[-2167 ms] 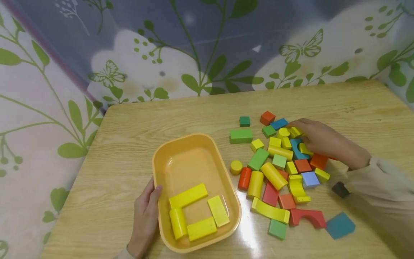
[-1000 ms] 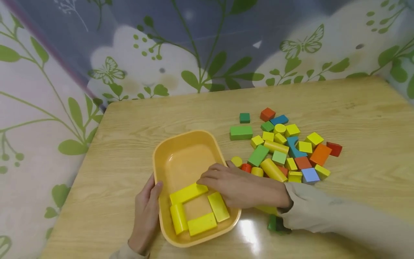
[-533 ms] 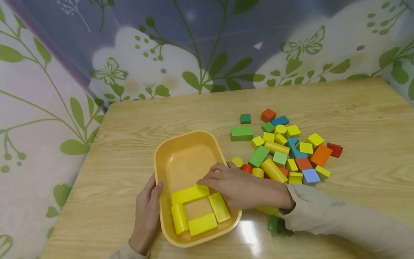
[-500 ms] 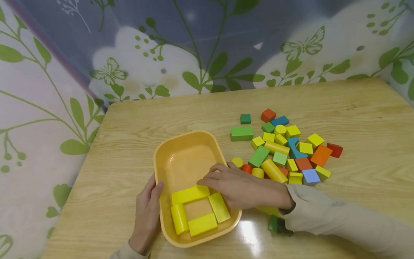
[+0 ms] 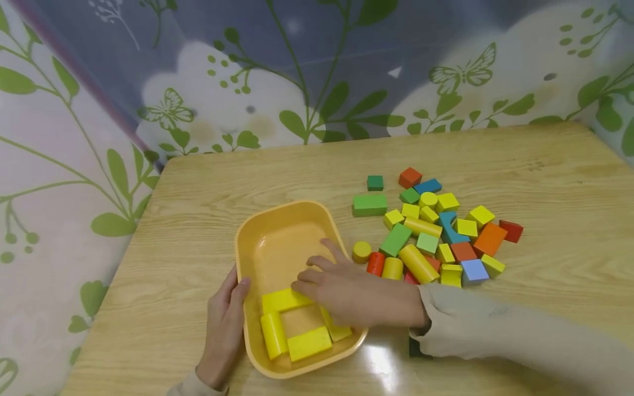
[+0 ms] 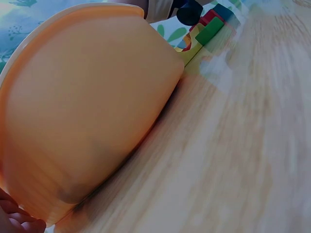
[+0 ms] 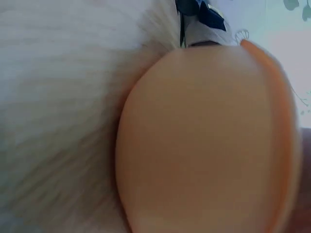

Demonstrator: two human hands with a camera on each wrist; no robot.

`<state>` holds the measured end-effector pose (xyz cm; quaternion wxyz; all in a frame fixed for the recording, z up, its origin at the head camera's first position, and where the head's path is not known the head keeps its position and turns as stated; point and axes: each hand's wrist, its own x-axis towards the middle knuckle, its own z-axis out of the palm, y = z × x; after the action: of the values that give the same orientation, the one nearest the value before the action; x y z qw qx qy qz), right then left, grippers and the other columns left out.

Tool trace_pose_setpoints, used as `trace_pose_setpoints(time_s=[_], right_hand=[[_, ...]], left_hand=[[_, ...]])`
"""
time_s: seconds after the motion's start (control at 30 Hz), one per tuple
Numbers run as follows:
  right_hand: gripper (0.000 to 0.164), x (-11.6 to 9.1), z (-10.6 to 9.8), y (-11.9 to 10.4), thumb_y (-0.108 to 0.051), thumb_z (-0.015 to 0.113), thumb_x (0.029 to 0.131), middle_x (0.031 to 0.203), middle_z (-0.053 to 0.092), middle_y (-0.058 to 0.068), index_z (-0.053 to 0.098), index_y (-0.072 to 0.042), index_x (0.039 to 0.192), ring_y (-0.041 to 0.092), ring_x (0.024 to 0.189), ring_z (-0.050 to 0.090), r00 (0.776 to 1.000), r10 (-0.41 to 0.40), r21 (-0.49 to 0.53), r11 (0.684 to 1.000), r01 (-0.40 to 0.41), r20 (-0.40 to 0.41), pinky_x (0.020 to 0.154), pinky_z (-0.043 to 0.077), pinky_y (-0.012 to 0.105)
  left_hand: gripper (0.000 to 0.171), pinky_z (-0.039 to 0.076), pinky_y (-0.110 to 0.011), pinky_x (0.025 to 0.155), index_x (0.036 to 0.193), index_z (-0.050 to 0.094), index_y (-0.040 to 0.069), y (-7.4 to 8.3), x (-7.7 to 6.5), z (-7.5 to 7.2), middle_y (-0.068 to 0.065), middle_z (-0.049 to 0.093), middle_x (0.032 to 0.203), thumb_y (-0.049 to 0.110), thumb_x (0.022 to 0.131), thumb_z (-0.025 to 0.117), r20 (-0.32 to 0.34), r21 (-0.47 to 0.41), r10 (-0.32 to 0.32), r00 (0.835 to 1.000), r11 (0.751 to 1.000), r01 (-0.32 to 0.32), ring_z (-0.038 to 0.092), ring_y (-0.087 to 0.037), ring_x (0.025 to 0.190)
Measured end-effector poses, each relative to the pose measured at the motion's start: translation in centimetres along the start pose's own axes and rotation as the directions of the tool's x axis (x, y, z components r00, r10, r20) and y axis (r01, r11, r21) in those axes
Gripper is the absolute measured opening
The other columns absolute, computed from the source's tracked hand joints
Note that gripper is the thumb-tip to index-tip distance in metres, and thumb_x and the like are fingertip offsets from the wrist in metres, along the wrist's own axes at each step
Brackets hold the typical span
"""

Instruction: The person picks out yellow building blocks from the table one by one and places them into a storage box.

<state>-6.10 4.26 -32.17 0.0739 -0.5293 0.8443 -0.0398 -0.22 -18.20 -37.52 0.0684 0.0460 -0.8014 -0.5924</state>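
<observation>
My left hand [image 5: 224, 322] grips the left side of an orange-yellow plastic tray [image 5: 241, 242], its thumb at the rim. In the left wrist view, fingertips [image 6: 17, 218] lie against the outer wall. My right hand [image 5: 346, 289] reaches over the tray's right rim with its fingers spread above the yellow blocks; nothing shows in its grasp. Several yellow blocks are laid end to side in the tray's near half: a long block [image 5: 283, 300] across the top, a half-round block [image 5: 274, 334] at left, and a flat block [image 5: 309, 344] in front. The right-hand block [image 5: 337, 329] is partly covered by my hand.
Right of the tray lies a loose pile of coloured wooden blocks, among them a yellow cylinder [image 5: 419, 264], a green block [image 5: 369, 205] and a blue arch [image 5: 448, 228]. The right sleeve [image 5: 475, 319] hides the nearer blocks. A patterned wall [image 5: 208, 110] borders the table's far edge.
My right hand came from the pile's far side to the tray, then shifted slightly left and nearer while its fingers spread. A yellow block at the pile's far side stands shifted. The left hand stays put.
</observation>
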Motion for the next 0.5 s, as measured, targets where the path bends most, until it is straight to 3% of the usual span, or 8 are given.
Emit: trace_pose_setpoints(time_s=[0.17,0.27,0.5], right_hand=[[0.043,1.9,0.6,-0.8,-0.031,0.050,0.101,0.139,0.051,0.004,0.049,-0.013,0.140,0.022,0.127,0.045,0.995,-0.089,0.133,0.988,0.083,0.037,0.109,0.035,0.040],[0.049,2.7,1.1,-1.0,-0.040,0.049,0.100,0.139,0.051,0.004,0.048,-0.014,0.141,0.021,0.127,0.045,0.993,-0.116,0.160,0.981,0.109,0.033,0.106,0.039,0.037],[0.050,3.0,1.6,-1.4,-0.044,0.051,0.098,0.132,0.054,0.001,0.049,-0.015,0.139,0.019,0.123,0.047,0.993,-0.119,0.119,0.986,0.117,0.014,0.102,0.042,0.034]], left_hand=[[0.043,0.047,-0.020,0.093,0.147,0.041,0.009,-0.1,0.0,0.0,-0.008,0.047,0.144,0.016,0.105,0.039,-0.011,-0.019,-0.006,1.000,1.000,0.006,0.052,-0.019,0.123],[0.042,0.050,-0.021,0.091,0.145,0.044,0.010,-0.1,0.0,0.0,-0.008,0.050,0.141,0.015,0.104,0.039,-0.020,-0.027,-0.004,1.000,1.000,0.003,0.056,-0.018,0.119],[0.042,0.054,-0.025,0.086,0.146,0.043,0.009,-0.2,-0.1,0.0,-0.010,0.052,0.139,0.017,0.105,0.039,-0.014,-0.032,-0.004,1.000,0.999,0.003,0.059,-0.021,0.115]])
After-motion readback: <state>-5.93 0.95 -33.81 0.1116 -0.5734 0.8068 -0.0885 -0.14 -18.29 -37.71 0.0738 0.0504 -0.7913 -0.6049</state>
